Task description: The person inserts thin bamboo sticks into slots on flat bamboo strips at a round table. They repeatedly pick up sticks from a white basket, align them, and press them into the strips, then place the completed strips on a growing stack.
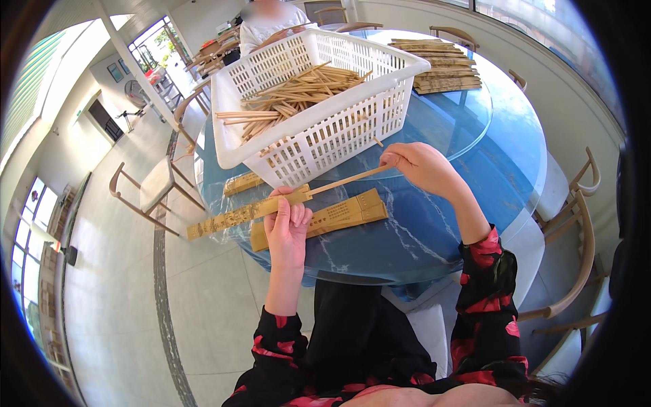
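Note:
My left hand is closed around a long golden-brown paper chopstick sleeve, tilted over the near left edge of the table. Pinched between the fingers of my right hand is the end of a pale wooden chopstick or pair; I cannot tell how many. Its other end meets the sleeve's right-hand mouth, beside my left fingers. Beneath, a pile of similar flat sleeves lies on the table, partly covered by my left hand. Another sleeve bundle shows behind, against the basket.
A white slatted plastic basket heaped with loose chopsticks stands just beyond my hands. Filled-looking sleeves lie in rows at the far right of the blue marbled table. Across it sits a person. Wooden chairs surround the table.

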`<state>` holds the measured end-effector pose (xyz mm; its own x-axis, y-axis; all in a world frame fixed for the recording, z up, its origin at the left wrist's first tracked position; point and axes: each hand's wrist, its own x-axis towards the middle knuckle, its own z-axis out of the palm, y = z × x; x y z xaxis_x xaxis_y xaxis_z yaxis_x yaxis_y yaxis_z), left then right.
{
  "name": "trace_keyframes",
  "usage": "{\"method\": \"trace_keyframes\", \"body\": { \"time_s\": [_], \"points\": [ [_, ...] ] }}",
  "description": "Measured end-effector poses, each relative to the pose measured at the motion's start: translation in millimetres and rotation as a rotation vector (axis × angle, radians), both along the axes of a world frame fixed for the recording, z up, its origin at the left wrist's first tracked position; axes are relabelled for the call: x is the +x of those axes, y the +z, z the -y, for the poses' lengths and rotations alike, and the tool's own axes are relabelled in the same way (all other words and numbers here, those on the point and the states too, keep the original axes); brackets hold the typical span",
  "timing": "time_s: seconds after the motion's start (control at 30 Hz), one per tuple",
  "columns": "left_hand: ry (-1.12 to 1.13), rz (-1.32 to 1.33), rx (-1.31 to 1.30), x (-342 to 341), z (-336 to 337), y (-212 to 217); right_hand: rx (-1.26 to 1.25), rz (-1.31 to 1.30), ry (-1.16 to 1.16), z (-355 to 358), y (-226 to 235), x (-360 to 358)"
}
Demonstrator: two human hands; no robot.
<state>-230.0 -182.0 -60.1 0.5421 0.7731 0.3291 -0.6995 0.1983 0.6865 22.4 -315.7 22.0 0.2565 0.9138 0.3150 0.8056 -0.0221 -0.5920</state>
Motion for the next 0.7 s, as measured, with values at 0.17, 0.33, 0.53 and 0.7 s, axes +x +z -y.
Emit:
{"method": "trace_keyframes", "body": {
  "time_s": [0.17,0.33,0.53,0.7],
  "points": [
    [-0.037,0.021,-0.019,4,2,2,0.105,-0.126,0.111,-1,-5,-17],
    [-0.062,-0.057,0.031,6,6,4,0.120,-0.224,0.168,-9,-17,-43],
    [-0.050,-0.077,0.083,4,6,3,0.436,-0.124,0.103,-28,-32,-42],
    [-0.060,-0.073,0.072,7,6,4,0.387,-0.216,0.048,-28,-32,-27]
  ]
}}
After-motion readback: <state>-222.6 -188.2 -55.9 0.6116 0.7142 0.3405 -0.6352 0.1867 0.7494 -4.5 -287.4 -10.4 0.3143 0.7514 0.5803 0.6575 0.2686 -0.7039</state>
